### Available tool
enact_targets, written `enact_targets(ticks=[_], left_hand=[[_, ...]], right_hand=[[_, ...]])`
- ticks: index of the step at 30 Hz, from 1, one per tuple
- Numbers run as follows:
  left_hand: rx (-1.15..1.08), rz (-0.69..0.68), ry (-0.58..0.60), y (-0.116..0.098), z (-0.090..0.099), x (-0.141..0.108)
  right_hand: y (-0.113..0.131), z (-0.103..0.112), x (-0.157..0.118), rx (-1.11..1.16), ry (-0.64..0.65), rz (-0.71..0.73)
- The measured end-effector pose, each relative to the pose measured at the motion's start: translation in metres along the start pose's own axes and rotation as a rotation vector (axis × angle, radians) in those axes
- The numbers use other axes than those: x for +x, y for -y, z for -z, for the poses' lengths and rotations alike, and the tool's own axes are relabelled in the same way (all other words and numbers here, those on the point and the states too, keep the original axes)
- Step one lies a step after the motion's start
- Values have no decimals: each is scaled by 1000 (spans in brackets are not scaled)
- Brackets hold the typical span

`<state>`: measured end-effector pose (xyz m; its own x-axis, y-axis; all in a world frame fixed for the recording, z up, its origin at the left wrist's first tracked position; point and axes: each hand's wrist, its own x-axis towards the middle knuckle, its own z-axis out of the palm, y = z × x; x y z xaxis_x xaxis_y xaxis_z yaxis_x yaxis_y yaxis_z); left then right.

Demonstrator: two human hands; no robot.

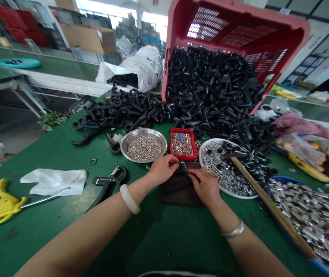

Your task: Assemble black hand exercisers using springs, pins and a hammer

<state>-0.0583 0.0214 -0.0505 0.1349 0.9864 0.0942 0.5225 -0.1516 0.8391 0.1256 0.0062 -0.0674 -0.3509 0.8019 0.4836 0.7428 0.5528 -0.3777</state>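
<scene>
A small black plastic part [183, 165] with a bright metal piece on it is between my two hands, above a dark block [178, 194]. My right hand [207, 186] pinches the near right side of this part with thumb and forefinger. My left hand [163, 169] is closed, thumb and fingertips together just left of the part; whatever they hold is too small to tell. Right behind the part stands a red tray [195, 151] of small metal pins with a blue piece among them. A metal bowl [123, 148] of tiny metal pieces stands behind my left hand.
A hammer [256, 188] lies across a white tray [207, 188] of mixed hardware and a blue tray [293, 179] of metal pieces. Black parts [210, 77] spill from a tipped red crate [293, 23]. A black clamp [111, 181], white paper [63, 179] and a yellow-handled tool [4, 206] lie left.
</scene>
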Motion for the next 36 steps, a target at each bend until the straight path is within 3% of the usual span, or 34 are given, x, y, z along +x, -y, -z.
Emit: enact_targets(ticks=[6, 11, 17, 23, 28, 31, 36], left_hand=[[54, -62, -1, -1, 4, -2], [235, -70, 14, -3, 3, -5], [376, -67, -21, -3, 6, -9], [419, -80, -15, -3, 24, -12], [469, 0, 38, -2, 38, -27], [470, 59, 77, 2, 41, -39], [457, 155, 201, 6, 37, -57]], right_hand=[[0, -1, 1, 58, -9, -29], [0, -3, 1, 75, -22, -54], [5, 4, 4, -27, 10, 41], [30, 17, 32, -144, 394, 243], [45, 13, 70, -215, 736, 536], [44, 5, 84, -194, 845, 656], [45, -4, 87, -166, 897, 789]])
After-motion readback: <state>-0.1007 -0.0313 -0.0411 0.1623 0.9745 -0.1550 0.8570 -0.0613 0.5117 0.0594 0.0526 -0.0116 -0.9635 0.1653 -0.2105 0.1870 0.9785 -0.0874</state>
